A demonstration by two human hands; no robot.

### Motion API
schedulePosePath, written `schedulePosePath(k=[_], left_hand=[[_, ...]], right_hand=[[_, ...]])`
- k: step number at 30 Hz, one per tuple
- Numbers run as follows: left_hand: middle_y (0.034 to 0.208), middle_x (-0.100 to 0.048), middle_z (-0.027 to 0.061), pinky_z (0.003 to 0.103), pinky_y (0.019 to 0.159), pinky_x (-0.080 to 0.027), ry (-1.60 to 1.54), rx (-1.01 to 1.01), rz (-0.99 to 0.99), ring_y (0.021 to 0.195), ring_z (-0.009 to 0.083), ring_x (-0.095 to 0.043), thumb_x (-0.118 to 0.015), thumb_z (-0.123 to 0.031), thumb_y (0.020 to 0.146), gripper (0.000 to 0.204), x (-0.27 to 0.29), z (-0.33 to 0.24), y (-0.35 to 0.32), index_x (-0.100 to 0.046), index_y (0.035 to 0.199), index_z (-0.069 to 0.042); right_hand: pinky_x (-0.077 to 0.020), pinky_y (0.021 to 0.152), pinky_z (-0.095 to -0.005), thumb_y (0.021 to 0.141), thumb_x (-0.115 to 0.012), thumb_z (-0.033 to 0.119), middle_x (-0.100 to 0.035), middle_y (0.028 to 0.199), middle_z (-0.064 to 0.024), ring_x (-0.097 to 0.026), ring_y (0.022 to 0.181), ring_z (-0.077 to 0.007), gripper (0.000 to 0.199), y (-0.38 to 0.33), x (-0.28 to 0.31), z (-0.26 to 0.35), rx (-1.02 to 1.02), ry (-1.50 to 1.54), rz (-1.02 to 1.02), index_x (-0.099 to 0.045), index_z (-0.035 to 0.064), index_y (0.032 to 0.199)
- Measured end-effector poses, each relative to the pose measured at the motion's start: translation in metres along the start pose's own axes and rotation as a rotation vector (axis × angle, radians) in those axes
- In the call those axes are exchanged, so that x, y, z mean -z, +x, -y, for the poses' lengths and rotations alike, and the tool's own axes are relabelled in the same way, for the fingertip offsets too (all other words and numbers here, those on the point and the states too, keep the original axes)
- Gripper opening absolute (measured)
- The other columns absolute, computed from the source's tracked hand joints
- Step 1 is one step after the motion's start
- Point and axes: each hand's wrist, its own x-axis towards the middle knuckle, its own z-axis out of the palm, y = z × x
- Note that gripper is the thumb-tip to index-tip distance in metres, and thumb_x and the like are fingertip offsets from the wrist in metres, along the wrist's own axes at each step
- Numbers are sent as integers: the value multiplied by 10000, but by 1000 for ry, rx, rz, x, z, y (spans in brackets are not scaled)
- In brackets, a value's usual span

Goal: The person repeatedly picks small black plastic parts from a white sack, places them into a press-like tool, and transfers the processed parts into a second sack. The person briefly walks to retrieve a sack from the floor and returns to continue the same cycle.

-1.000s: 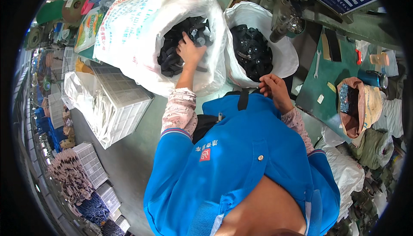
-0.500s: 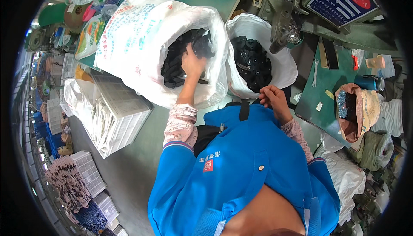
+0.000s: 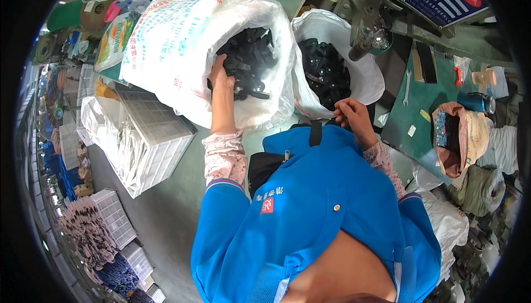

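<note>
My left hand [image 3: 220, 75] reaches into the mouth of a large white woven bag [image 3: 166, 54], at the left side of the opening. Its fingers are bent against a heap of black plastic parts [image 3: 251, 59]. The parts partly hide the fingertips, so what they grip is unclear. To the right stands a second white bag [image 3: 368, 84], open at the top, with more black parts [image 3: 322, 73] inside. My right hand [image 3: 355, 119] is by this bag's near rim, with fingers curled and thumb pressed to them. Anything between those fingertips is too small to make out.
White plastic crates [image 3: 157, 156] with white material stand on the left. Machine metalwork [image 3: 368, 24] rises behind the second bag. On the right, a green bench [image 3: 395, 120] bears a wrench [image 3: 407, 87], a blue can [image 3: 477, 103] and a brown bag [image 3: 453, 153] of small parts.
My left hand has moved left, from the middle of the black parts to the left side of the bag's opening. My right hand has stayed almost in place, slightly lifted toward the second bag.
</note>
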Motion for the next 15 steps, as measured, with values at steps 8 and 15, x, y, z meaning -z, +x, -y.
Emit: schedulePosePath(k=[8,15], left_hand=[[854,-641,131,443,747,-523,-261,246,276,773,288,-625,-643,-65,741,187,-32,51,-26,-576,910,-20],[826,-632,93,432,738,-527,-250,369,344,752,268,-628,-644,-66,751,141,-64,72,-69,-579,873,-39]], right_hand=[[-449,621,-223,828,-656,171,-611,798,-34,-555,682,-85,224,18,-55,10,404,-118,25,-591,9,969],[-458,702,-228,778,-641,52,-629,971,-97,-580,794,-110,156,20,-73,34,791,-218,-161,-522,25,876]])
